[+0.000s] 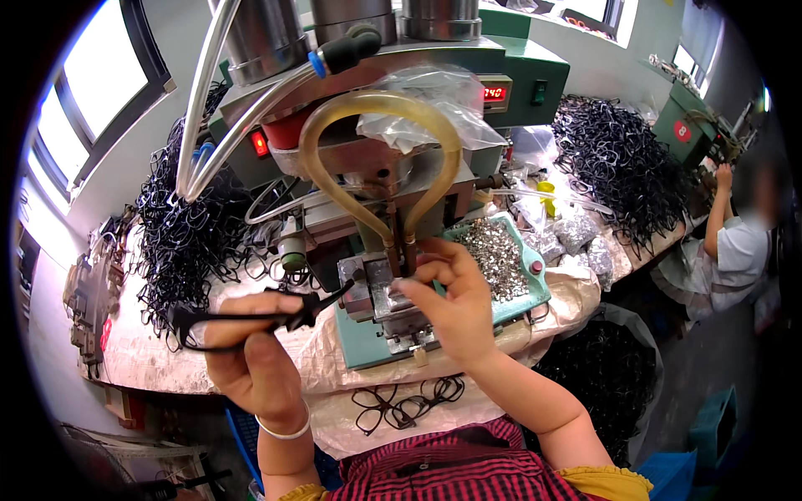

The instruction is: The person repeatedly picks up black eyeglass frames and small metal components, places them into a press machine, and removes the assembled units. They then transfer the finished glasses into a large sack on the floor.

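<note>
A black eyeglass frame (pixel 251 319) is gripped in my left hand (pixel 255 367), left of the bench machine's metal fixture (pixel 399 302). One slim end of it points toward the fixture. My right hand (pixel 451 296) reaches over the fixture from the right, thumb and fingertips closed together close beneath the machine's upright copper-coloured rods (pixel 397 255). Whatever those fingertips hold is too small to make out. A looped amber hose (pixel 311 134) runs down to the rods. Beside my right hand, a pale green tray (pixel 530 280) holds many small metal parts (pixel 493 255).
Large piles of black eyeglass frames (pixel 188 230) (pixel 618 163) flank the machine. Several more frames (pixel 405 409) lie in front of me, over my lap. Bags of small parts (pixel 575 230) stand beyond the tray. At far right, another person (pixel 739 255) sits by a green machine (pixel 685 125).
</note>
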`<action>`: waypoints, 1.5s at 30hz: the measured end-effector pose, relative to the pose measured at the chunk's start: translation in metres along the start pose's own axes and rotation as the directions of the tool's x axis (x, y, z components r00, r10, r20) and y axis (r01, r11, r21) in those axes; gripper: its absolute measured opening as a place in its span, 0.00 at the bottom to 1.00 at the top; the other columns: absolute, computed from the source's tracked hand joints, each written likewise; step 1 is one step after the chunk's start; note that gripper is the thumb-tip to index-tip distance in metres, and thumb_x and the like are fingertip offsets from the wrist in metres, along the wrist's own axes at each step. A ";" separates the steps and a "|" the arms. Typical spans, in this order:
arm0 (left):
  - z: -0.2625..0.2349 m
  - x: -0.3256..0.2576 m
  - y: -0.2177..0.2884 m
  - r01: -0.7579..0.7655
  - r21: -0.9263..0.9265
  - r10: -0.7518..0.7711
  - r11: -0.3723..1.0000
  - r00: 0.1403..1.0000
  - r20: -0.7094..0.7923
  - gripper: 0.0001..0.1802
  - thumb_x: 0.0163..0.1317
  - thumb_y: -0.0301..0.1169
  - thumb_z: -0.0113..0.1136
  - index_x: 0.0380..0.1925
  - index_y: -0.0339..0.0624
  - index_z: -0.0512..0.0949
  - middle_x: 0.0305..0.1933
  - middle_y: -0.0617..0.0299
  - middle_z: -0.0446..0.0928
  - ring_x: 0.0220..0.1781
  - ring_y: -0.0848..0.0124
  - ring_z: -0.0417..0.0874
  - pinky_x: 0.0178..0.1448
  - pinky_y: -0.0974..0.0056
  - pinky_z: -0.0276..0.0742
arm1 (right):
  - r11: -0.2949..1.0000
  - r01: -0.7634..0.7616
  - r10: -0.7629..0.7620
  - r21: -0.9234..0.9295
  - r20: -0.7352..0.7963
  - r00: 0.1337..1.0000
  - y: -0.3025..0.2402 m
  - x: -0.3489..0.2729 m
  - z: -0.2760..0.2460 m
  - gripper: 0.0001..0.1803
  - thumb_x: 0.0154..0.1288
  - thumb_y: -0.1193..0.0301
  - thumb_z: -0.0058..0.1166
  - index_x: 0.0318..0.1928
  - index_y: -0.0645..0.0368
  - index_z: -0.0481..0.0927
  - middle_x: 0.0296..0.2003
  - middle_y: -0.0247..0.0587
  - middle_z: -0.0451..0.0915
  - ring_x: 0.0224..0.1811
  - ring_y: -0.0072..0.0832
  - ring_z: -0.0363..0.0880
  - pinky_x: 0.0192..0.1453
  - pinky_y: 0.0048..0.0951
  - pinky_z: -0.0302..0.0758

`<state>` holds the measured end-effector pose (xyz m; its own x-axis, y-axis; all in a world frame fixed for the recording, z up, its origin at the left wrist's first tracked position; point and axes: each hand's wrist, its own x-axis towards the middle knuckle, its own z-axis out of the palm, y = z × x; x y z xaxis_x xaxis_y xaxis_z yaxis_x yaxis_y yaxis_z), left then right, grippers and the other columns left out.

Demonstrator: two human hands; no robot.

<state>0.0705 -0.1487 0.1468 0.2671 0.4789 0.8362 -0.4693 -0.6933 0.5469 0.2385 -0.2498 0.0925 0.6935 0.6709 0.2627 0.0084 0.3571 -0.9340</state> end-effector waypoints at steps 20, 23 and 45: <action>-0.007 -0.058 -0.043 0.231 -0.082 -0.244 0.969 0.943 -0.227 0.08 0.73 0.26 0.47 0.46 0.35 0.75 0.41 0.55 0.77 0.42 0.67 0.80 0.41 0.62 0.81 | 0.997 0.001 -0.034 -0.073 -0.461 0.887 0.067 0.033 -0.114 0.10 0.67 0.72 0.59 0.42 0.65 0.87 0.32 0.31 0.85 0.32 0.14 0.76 0.39 0.17 0.71; -0.014 -0.045 -0.004 0.209 -0.170 -0.241 0.963 0.952 -0.191 0.06 0.73 0.30 0.48 0.42 0.39 0.71 0.40 0.55 0.76 0.39 0.69 0.79 0.35 0.68 0.78 | 0.991 -0.132 0.127 0.002 -0.271 0.954 0.031 0.020 -0.087 0.08 0.62 0.75 0.63 0.41 0.65 0.86 0.32 0.32 0.85 0.34 0.15 0.78 0.39 0.16 0.73; 0.004 -0.001 -0.020 0.132 0.021 -0.132 0.991 0.991 0.021 0.07 0.72 0.27 0.50 0.42 0.33 0.71 0.44 0.52 0.74 0.47 0.63 0.78 0.58 0.58 0.73 | 0.999 -0.007 0.005 0.038 0.054 0.999 -0.016 -0.009 -0.002 0.29 0.60 0.81 0.55 0.63 0.68 0.65 0.45 0.44 0.82 0.52 0.26 0.78 0.59 0.28 0.71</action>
<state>0.0829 -0.1371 0.1348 0.3442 0.5550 0.7573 -0.4120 -0.6355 0.6530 0.2335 -0.2634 0.1045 0.6535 0.7067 0.2712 -0.0235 0.3771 -0.9259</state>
